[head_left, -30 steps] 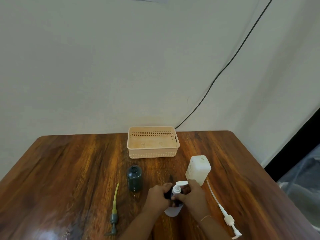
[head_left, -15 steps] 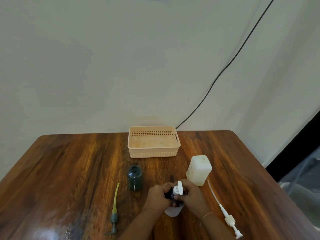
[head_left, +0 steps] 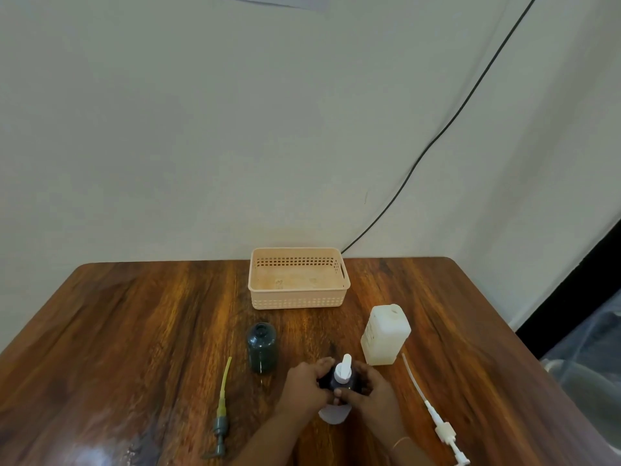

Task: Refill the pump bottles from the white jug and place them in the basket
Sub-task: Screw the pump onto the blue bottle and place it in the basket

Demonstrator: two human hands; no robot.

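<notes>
A dark pump bottle with a white pump head (head_left: 342,370) stands upright near the table's front middle. My left hand (head_left: 304,386) wraps its left side and my right hand (head_left: 371,391) wraps its right side, fingers at the neck. The pump nozzle points away from me. A pale white object (head_left: 331,415) shows just below the hands. An uncapped dark green bottle (head_left: 262,348) stands to the left. The white jug (head_left: 384,334) stands to the right. The peach basket (head_left: 299,279) sits empty at the back.
A grey-green pump with a yellow tube (head_left: 221,408) lies on the wooden table (head_left: 134,331) at the left. A white pump with a long tube (head_left: 433,412) lies at the right. A black cable (head_left: 437,136) runs down the wall behind the basket.
The white pump head has turned: its nozzle pointed to the right one second ago and now points away from me. Both hands stayed on the bottle.
</notes>
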